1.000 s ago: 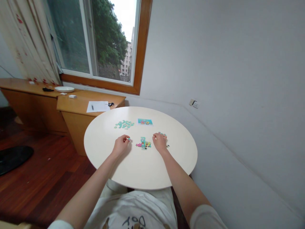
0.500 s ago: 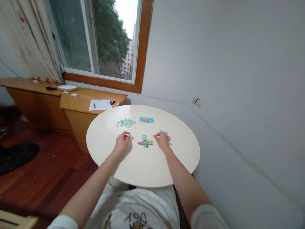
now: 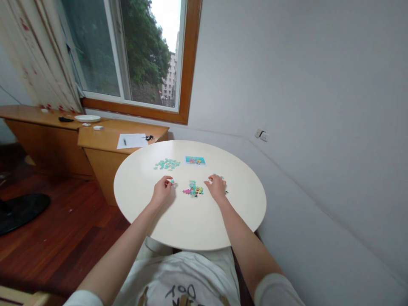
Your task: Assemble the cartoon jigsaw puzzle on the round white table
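On the round cream table (image 3: 191, 225) lies a small joined cluster of colourful puzzle pieces (image 3: 193, 190) between my hands. My left hand (image 3: 162, 191) rests left of it, fingers curled, pinching a small teal puzzle piece (image 3: 172, 182). My right hand (image 3: 216, 188) lies right of the cluster, fingers bent down over several loose pieces (image 3: 219, 177); whether it holds one is hidden. A heap of loose teal pieces (image 3: 166, 164) sits farther back, beside a small reference picture card (image 3: 195, 160).
A wooden cabinet (image 3: 105, 148) stands behind the table on the left, with a paper sheet (image 3: 132, 140), a white plate (image 3: 87, 118) and small items on top. The window and curtain are beyond it. A grey wall with a socket (image 3: 262, 135) runs along the right.
Both hands stay at the table, nearly still. The view has shifted slightly as my head moved.
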The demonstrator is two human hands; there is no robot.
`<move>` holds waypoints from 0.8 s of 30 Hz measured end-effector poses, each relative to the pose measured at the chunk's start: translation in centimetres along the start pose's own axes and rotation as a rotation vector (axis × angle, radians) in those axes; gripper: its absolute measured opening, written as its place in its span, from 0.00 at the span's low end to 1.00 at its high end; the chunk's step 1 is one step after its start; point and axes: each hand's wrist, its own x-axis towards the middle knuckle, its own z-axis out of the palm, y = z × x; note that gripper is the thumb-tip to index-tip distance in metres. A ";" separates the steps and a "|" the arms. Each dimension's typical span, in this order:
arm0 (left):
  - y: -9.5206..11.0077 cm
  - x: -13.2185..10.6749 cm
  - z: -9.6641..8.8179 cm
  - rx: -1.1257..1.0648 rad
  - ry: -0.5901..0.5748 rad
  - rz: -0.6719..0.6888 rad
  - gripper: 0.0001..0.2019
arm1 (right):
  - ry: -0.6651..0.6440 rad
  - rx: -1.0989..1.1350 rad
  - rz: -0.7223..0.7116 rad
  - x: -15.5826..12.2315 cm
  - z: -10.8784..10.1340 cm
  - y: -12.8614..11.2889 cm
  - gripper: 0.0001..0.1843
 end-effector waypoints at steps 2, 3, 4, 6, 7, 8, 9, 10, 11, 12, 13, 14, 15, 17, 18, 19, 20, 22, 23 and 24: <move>0.2 -0.1 -0.1 0.000 0.002 -0.009 0.11 | -0.009 -0.028 0.044 0.1 0.0 0.0 0.09; 0.3 -0.1 -0.1 0.003 0.001 -0.013 0.11 | -0.020 -0.031 0.067 0.1 0.0 0.0 0.10; 0.4 -0.1 -0.2 0.006 -0.001 -0.015 0.11 | -0.031 -0.026 0.086 0.2 0.0 0.0 0.10; 0.6 -0.2 -0.3 0.012 -0.004 -0.016 0.11 | -0.046 -0.002 0.111 0.3 -0.1 0.0 0.10; 0.6 -0.2 -0.3 0.013 -0.004 -0.019 0.11 | -0.050 0.011 0.118 0.3 -0.1 0.1 0.10; 0.6 -0.2 -0.3 0.011 -0.004 -0.019 0.11 | -0.052 0.025 0.123 0.3 -0.1 0.1 0.10; 0.6 -0.2 -0.3 0.007 0.001 -0.019 0.11 | -0.052 0.039 0.124 0.3 -0.1 0.1 0.10; 0.6 -0.2 -0.3 0.002 0.005 -0.019 0.11 | -0.048 0.055 0.124 0.3 0.0 0.1 0.09; 0.5 -0.1 -0.3 -0.003 0.010 -0.019 0.11 | -0.042 0.075 0.123 0.3 0.0 0.2 0.09; 0.5 -0.1 -0.2 -0.007 0.012 -0.018 0.11 | -0.037 0.098 0.118 0.3 0.0 0.2 0.09; 0.4 -0.1 -0.2 -0.006 0.012 -0.017 0.11 | -0.035 0.122 0.111 0.3 0.0 0.2 0.09; 0.4 -0.1 -0.2 -0.001 0.013 -0.015 0.11 | -0.037 0.146 0.104 0.3 0.1 0.2 0.08; 0.4 -0.1 -0.2 0.005 0.015 -0.014 0.11 | -0.041 0.168 0.096 0.3 0.1 0.2 0.08; 0.5 -0.1 -0.2 0.012 0.014 -0.011 0.11 | -0.051 0.202 0.083 0.2 0.1 0.3 0.07; 0.5 -0.2 -0.2 0.010 0.012 -0.011 0.11 | -0.055 0.215 0.077 0.2 0.1 0.3 0.06; 0.5 -0.2 -0.2 0.004 0.013 -0.011 0.12 | -0.058 0.223 0.072 0.2 0.1 0.3 0.06; 0.4 -0.1 -0.2 -0.003 0.016 -0.009 0.12 | -0.059 0.230 0.068 0.1 0.1 0.3 0.07; 0.3 0.0 -0.1 -0.015 0.034 -0.005 0.13 | -0.062 0.237 0.060 0.0 0.0 0.3 0.09; 0.2 0.1 -0.1 -0.020 0.049 -0.004 0.13 | -0.062 0.239 0.058 0.0 -0.1 0.3 0.10; 0.1 0.1 -0.1 -0.024 0.063 -0.001 0.13 | -0.063 0.243 0.055 -0.1 -0.1 0.3 0.11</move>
